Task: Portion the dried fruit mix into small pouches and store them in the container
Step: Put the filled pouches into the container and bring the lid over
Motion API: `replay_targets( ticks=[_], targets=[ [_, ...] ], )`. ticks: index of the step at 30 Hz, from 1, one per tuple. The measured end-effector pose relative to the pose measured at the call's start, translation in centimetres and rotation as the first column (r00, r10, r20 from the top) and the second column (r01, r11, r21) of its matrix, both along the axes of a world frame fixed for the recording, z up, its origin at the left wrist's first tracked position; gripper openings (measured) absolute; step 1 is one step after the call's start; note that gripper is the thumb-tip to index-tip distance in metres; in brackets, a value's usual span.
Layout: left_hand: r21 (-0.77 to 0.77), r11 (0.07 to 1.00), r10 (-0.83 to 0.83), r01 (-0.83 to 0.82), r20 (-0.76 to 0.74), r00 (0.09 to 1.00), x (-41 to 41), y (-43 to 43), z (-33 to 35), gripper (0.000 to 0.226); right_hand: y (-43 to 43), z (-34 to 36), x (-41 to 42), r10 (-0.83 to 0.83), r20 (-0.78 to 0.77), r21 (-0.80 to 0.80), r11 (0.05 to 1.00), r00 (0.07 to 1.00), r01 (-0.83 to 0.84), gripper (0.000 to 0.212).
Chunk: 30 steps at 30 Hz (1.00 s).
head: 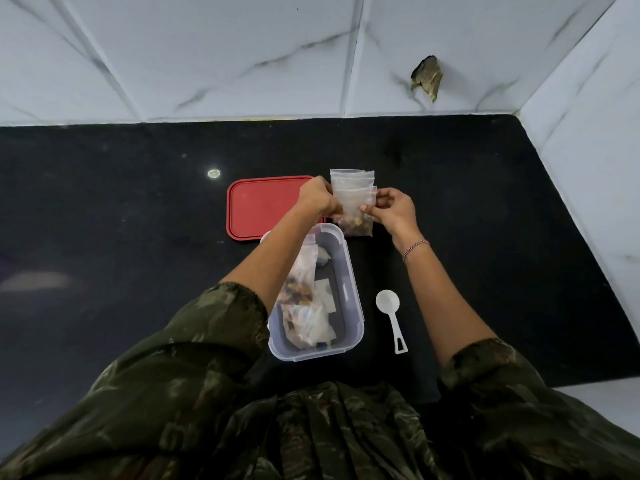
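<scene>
The left hand [318, 202] and right hand [394, 209] pinch opposite side edges of a clear zip pouch [353, 211] just beyond the open container [354, 306] on the black surface [138, 220]. The pouch's long axis runs away from the person, with dried fruit [356, 228] in its near end.

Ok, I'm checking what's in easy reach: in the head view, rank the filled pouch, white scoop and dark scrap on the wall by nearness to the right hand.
1. filled pouch: pinched by the right hand itself.
2. white scoop: lying on the counter, back toward the person.
3. dark scrap: up on the back wall, beyond the hand.
</scene>
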<state>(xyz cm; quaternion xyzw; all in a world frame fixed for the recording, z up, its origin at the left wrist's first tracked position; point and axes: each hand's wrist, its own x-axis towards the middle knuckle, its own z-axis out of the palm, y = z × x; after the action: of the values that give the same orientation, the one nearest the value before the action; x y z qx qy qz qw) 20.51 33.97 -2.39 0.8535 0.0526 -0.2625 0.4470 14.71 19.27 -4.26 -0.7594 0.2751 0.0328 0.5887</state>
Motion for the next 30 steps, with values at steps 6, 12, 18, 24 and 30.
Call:
replay_targets(
  ticks=[6, 12, 18, 24, 30],
  targets=[
    [-0.035, 0.999, -0.035, 0.034, -0.035, 0.999, -0.1, 0.1, 0.2, 0.012, 0.2, 0.3, -0.6, 0.019, 0.048, 0.037, 0.999, 0.999, -0.021, 0.033],
    [-0.180, 0.983, -0.037, 0.028, -0.046, 0.998, -0.2, 0.1, 0.7, 0.019, 0.0, 1.2, -1.2, 0.037, 0.081, 0.151, 0.987, 0.996, -0.049, 0.026],
    [-0.255, 0.967, 0.009, 0.021, 0.116, 0.993, -0.2, 0.9, 2.9, 0.024, 0.4, 2.8, -0.7, 0.021, 0.219, 0.091, 0.995, 0.975, -0.042, 0.014],
    [-0.314, 0.949, 0.103, -0.013, 0.272, 0.957, -1.2, 3.0, 6.7, 0.021, 2.2, 5.5, -0.4, 0.056, 0.355, 0.034, 0.997, 0.933, -0.073, 0.013],
    [-0.295, 0.954, 0.163, -0.057, 0.349, 0.923, -3.7, 5.8, 8.6, 0.022, 4.7, 7.4, -1.0, 0.035, 0.393, 0.025, 0.999, 0.919, -0.049, 0.020]
  ],
)
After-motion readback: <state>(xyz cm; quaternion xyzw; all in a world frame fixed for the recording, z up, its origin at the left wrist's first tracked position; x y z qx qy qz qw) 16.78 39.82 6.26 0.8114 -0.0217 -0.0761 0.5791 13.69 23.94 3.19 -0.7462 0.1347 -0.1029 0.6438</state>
